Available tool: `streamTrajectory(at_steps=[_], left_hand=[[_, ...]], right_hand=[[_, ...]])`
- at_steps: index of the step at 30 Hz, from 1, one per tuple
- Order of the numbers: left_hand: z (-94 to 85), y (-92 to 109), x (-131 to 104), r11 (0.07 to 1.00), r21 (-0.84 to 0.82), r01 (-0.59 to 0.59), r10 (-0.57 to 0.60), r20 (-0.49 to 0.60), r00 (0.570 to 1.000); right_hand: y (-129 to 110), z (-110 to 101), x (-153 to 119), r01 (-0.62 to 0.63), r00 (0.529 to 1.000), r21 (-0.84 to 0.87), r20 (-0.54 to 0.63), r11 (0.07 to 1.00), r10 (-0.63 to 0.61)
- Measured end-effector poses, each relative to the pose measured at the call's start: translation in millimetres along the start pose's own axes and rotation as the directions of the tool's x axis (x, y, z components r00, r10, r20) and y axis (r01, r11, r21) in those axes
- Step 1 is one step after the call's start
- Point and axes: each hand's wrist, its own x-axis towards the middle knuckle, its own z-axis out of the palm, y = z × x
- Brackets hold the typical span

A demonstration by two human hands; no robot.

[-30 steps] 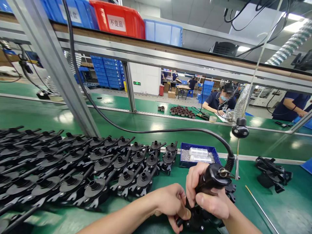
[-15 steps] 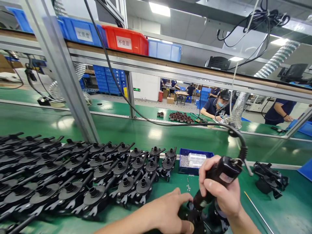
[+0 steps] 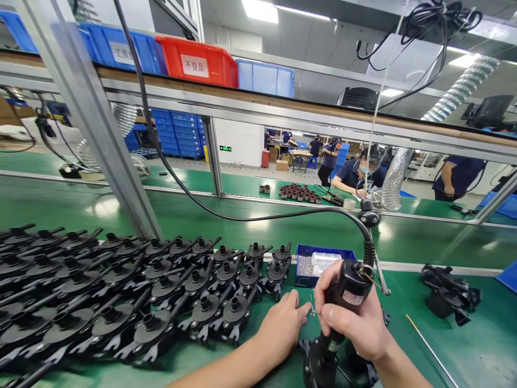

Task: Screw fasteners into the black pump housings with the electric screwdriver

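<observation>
My right hand [image 3: 355,318] is wrapped round a black electric screwdriver [image 3: 350,285], held nearly upright with its cable leaving the top. Its lower end points down at a black plastic assembly [image 3: 319,364] on the green bench; the tip's contact is hidden. Another black part lies partly hidden behind my right hand. My left hand [image 3: 280,326] rests on the bench to the left, fingers stretched and a little apart, fingertips beside a few small loose screws [image 3: 312,311]. The thumb is hidden, and nothing shows in that hand.
Rows of black round assemblies [image 3: 151,323] cover the left bench. A blue tray [image 3: 305,280] of small metal pieces stands behind my hands. At right lie another black assembly [image 3: 448,293] and a thin rod [image 3: 430,347]. The screwdriver's cable [image 3: 250,218] hangs across; a co-worker [image 3: 359,172] sits opposite.
My left hand has left the black assembly under the screwdriver and moved up and left to the loose screws. The screwdriver has shifted left and stands more upright.
</observation>
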Motion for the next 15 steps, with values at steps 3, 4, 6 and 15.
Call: streamTrajectory(at_steps=[3,4,6,15], left_hand=[[1.4,-3,1,1.0,0.028,-0.007,0.007,-0.006,1.0],[1.9,-4,2,0.999,0.036,-0.009,0.01,-0.007,1.0],[3.2,-6,3,0.999,0.047,-0.006,0.007,-0.015,1.0],[6.4,-16,13,0.997,-0.02,-0.079,0.079,-0.011,0.997]], right_hand=[[0,0,0,-0.001,1.0,0.028,0.007,1.0,0.001],[0,0,0,0.002,1.0,0.032,0.004,0.999,-0.002],[2,-1,0,0.004,1.0,0.024,-0.007,1.0,-0.004],[5,0,1,-0.004,1.0,-0.067,-0.003,0.998,0.004]])
